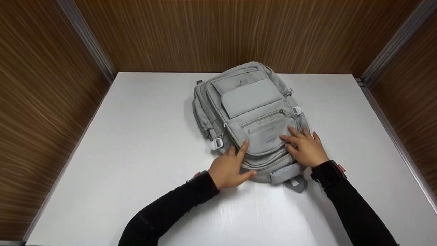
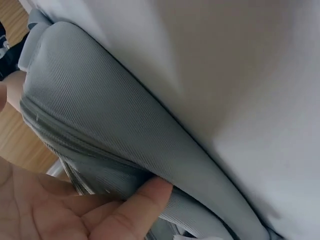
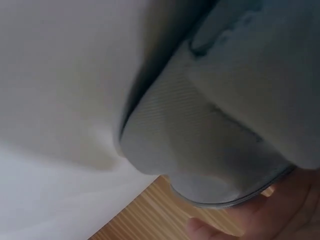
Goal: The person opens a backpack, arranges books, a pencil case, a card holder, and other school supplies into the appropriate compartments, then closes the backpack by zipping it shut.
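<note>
A light grey backpack point(image 1: 254, 99) lies tilted on the white table, its front pockets facing up. My left hand point(image 1: 228, 170) rests at its lower left corner, fingers spread over the edge and thumb pointing along the bottom. Across the lower right of the front pocket, my right hand point(image 1: 308, 148) lies with spread fingers. In the left wrist view, a fingertip of the left hand point(image 2: 85, 212) touches a fold of the backpack point(image 2: 100, 90). The right wrist view has the right hand point(image 3: 280, 215) beside the rounded edge of the backpack point(image 3: 160, 120), its fingers partly hidden behind fabric.
White buckles point(image 1: 216, 144) hang at both sides of the bag, and a strap end point(image 1: 297, 184) sticks out below it. Wood-grain panels point(image 1: 218, 34) wall in the white table point(image 1: 146, 130) at the back and both sides.
</note>
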The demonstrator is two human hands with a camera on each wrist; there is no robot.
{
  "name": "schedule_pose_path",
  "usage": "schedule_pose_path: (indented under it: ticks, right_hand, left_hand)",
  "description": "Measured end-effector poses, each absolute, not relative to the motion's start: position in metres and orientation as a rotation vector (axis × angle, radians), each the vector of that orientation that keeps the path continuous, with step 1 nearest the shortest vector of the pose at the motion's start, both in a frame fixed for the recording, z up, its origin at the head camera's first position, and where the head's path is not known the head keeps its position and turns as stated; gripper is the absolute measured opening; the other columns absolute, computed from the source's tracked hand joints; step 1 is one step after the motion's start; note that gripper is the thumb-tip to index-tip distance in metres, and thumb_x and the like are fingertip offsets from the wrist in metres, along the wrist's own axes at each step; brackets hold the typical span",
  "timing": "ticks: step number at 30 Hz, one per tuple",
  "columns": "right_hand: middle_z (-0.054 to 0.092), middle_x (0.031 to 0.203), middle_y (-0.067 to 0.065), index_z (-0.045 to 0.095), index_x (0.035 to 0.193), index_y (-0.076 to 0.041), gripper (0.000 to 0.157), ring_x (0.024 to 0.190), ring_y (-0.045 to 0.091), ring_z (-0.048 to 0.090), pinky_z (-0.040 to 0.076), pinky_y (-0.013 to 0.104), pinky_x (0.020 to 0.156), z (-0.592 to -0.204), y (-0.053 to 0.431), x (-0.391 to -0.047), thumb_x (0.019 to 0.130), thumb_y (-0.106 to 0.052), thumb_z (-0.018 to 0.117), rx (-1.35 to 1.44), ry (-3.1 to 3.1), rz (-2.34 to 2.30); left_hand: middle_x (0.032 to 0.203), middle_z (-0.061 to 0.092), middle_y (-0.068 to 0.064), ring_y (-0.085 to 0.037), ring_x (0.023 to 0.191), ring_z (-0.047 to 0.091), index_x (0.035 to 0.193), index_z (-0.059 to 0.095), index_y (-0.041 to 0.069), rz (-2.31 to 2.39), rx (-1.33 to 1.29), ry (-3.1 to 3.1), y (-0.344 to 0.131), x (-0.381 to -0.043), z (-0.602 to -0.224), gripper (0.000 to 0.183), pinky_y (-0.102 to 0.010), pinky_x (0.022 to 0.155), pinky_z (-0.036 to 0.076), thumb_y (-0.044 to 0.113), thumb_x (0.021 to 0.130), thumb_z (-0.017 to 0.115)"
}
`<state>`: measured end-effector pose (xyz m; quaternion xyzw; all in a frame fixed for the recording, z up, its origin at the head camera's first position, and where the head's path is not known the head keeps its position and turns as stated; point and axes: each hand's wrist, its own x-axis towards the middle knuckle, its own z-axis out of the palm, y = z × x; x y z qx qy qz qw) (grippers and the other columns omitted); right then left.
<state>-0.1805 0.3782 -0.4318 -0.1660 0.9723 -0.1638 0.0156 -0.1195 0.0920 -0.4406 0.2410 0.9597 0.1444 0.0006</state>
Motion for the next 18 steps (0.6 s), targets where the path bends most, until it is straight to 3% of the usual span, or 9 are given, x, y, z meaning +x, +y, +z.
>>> schedule_pose_path:
  ticks: [3,5,7,10,13,15,18]
  right_hand:
    - [0.043,0.151,0.020,0.061,0.134,-0.014,0.039,0.140,0.056,0.025,0.014,0.071,0.112,-0.430,0.372,-0.175,0.096,-0.023,0.057,-0.536,3.068,-0.540]
    - [0.047,0.147,0.021,0.062,0.132,-0.009,0.039,0.139,0.054,0.030,0.018,0.068,0.113,-0.429,0.364,-0.171,0.096,-0.023,0.058,-0.551,3.104,-0.564]
    - [0.050,0.144,0.022,0.061,0.131,-0.004,0.042,0.137,0.051,0.035,0.022,0.066,0.113,-0.428,0.355,-0.166,0.095,-0.025,0.060,-0.569,3.131,-0.586]
    - [0.050,0.144,0.023,0.055,0.135,0.000,0.052,0.136,0.048,0.039,0.026,0.066,0.111,-0.427,0.340,-0.154,0.094,-0.032,0.062,-0.607,3.132,-0.593]
    - [0.042,0.149,0.025,0.045,0.143,-0.002,0.068,0.136,0.048,0.039,0.028,0.069,0.110,-0.427,0.327,-0.141,0.092,-0.043,0.063,-0.656,3.098,-0.560]
    - [0.035,0.153,0.027,0.038,0.149,-0.006,0.078,0.138,0.048,0.037,0.028,0.070,0.109,-0.427,0.319,-0.131,0.090,-0.051,0.062,-0.686,3.064,-0.511]
    - [0.025,0.157,0.027,0.029,0.154,-0.010,0.085,0.140,0.049,0.034,0.026,0.071,0.109,-0.428,0.311,-0.122,0.089,-0.057,0.059,-0.713,3.018,-0.453]
  left_hand:
    - [0.112,0.067,-0.021,-0.026,0.068,0.067,0.155,0.029,0.016,0.574,0.819,3.109,0.081,-0.129,-0.436,0.076,-0.036,0.052,0.055,0.057,0.093,0.046]
    - [0.099,0.067,-0.012,-0.020,0.060,0.060,0.150,0.040,0.018,0.671,0.846,3.216,0.071,-0.141,-0.434,0.063,-0.032,0.048,0.050,0.044,0.093,0.051]
    - [0.096,0.063,-0.009,-0.018,0.062,0.056,0.146,0.045,0.019,0.758,0.822,3.325,0.060,-0.157,-0.431,0.059,-0.029,0.051,0.049,0.031,0.089,0.055]
    - [0.116,0.059,-0.014,-0.025,0.090,0.059,0.145,0.043,0.015,0.768,0.691,3.440,0.045,-0.185,-0.428,0.064,-0.035,0.076,0.053,0.017,0.083,0.058]
    - [0.140,0.049,-0.021,-0.037,0.123,0.051,0.146,0.040,0.008,0.684,0.560,3.440,0.032,-0.208,-0.425,0.065,-0.045,0.107,0.042,0.010,0.083,0.055]
    - [0.151,0.040,-0.019,-0.043,0.134,0.042,0.148,0.038,0.005,0.611,0.502,3.381,0.027,-0.218,-0.424,0.064,-0.048,0.115,0.034,0.009,0.085,0.052]
    - [0.158,0.033,-0.015,-0.046,0.139,0.036,0.148,0.039,0.005,0.537,0.489,3.290,0.025,-0.228,-0.423,0.059,-0.051,0.117,0.030,0.012,0.091,0.049]
